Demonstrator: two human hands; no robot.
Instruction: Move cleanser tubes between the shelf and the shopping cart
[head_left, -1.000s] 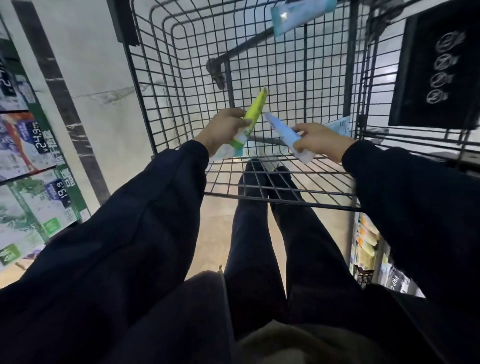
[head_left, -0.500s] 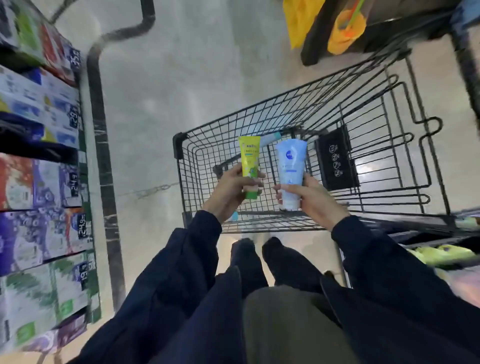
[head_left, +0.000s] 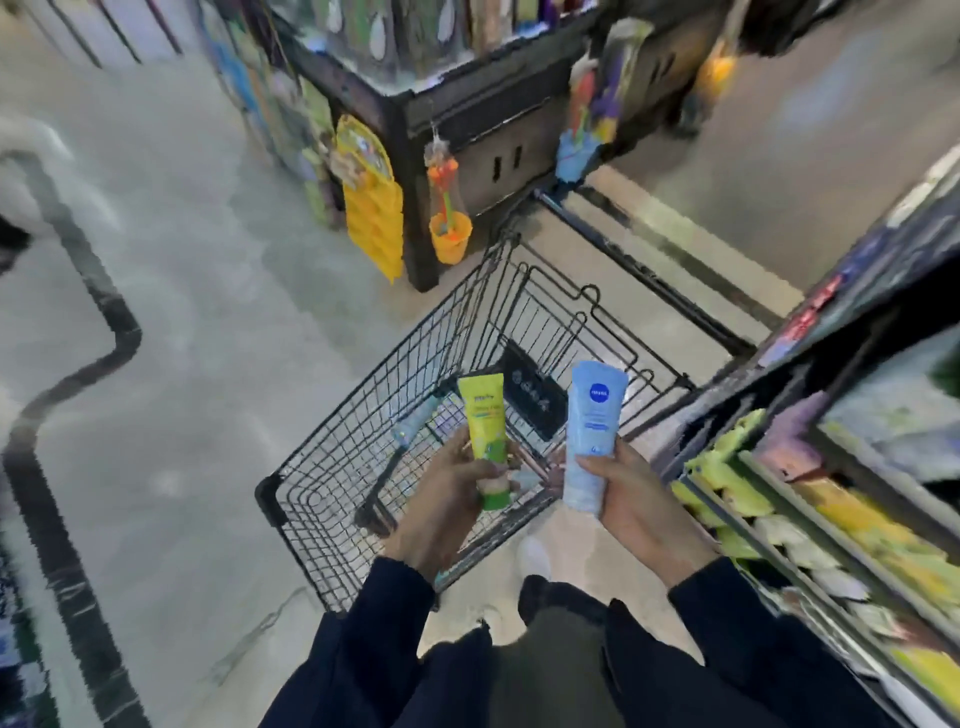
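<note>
My left hand (head_left: 447, 499) grips a yellow-green cleanser tube (head_left: 485, 431) near its green cap, held upright above the black wire shopping cart (head_left: 332, 467). In my right hand (head_left: 631, 499) stands a light blue cleanser tube (head_left: 589, 426) with a dark blue round logo, gripped at its lower end. Both tubes hover over the cart's near end. Another pale blue tube (head_left: 413, 421) lies inside the cart by the left wall. The shelf (head_left: 810, 499) with yellow and pale packs runs along my right, blurred.
A dark display stand (head_left: 415, 171) with hanging yellow and orange toys stands beyond the cart. Grey floor with a black curved stripe (head_left: 78, 364) spreads to the left. A black sign plate (head_left: 532, 397) hangs inside the cart.
Both hands have lifted out of the cart with their tubes, now held upright. My view swung up and to the right, bringing the shelf on the right into sight.
</note>
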